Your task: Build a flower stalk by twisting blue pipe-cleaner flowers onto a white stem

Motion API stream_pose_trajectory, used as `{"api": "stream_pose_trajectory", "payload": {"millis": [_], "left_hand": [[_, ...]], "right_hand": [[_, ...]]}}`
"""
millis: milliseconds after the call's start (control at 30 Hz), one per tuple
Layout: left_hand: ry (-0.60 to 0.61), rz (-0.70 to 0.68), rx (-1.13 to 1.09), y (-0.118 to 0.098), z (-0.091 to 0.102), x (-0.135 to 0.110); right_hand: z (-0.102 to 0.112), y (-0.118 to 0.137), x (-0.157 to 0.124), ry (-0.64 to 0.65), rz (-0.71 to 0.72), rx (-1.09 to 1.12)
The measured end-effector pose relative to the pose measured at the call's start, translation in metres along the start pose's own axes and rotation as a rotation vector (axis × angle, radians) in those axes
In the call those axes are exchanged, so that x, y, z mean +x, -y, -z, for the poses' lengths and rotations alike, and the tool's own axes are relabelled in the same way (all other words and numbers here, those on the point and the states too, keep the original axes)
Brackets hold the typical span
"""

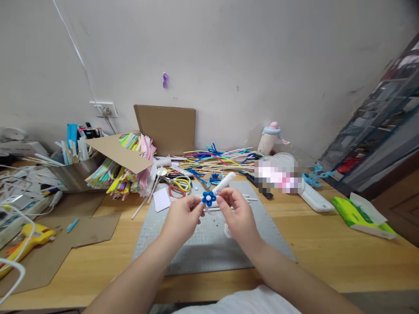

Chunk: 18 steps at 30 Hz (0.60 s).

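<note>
Above the grey cutting mat (190,257), a small blue flower (208,199) with a white round centre is held up between my two hands. It looks made of fuzzy pipe cleaner. My left hand (185,213) pinches its left side with thumb and fingertips. On the other side, my right hand (238,213) pinches the flower's right edge. A white fuzzy roll (225,182) slants up behind my right fingers; whether they touch it I cannot tell. Several white strips lie on the mat, partly behind my hands.
Scissors (177,187), a white paper square (162,199) and loose pipe cleaners (219,160) lie beyond my hands. Bundled pipe cleaners (131,174) and a metal container (77,174) stand left, near a yellow glue gun (36,235). Rightward are a bottle (269,139) and tissue pack (362,218).
</note>
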State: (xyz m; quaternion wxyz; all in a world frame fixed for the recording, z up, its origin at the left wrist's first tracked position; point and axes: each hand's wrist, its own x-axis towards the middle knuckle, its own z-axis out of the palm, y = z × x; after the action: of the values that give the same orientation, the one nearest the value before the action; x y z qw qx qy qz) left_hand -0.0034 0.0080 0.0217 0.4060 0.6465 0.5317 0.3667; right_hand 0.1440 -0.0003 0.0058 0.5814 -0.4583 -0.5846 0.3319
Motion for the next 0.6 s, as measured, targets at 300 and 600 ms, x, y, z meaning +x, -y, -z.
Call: {"api": "stream_pose_trajectory", "payload": {"millis": [300, 600], "left_hand": [[0.035, 0.026, -0.049, -0.006, -0.005, -0.004], [0.132, 0.148, -0.314, -0.006, -0.009, 0.003]], "right_hand": [[-0.002, -0.002, 0.006, 0.097, -0.136, 0.137], [-0.006, -0.01, -0.003, -0.024, -0.069, 0.141]]}}
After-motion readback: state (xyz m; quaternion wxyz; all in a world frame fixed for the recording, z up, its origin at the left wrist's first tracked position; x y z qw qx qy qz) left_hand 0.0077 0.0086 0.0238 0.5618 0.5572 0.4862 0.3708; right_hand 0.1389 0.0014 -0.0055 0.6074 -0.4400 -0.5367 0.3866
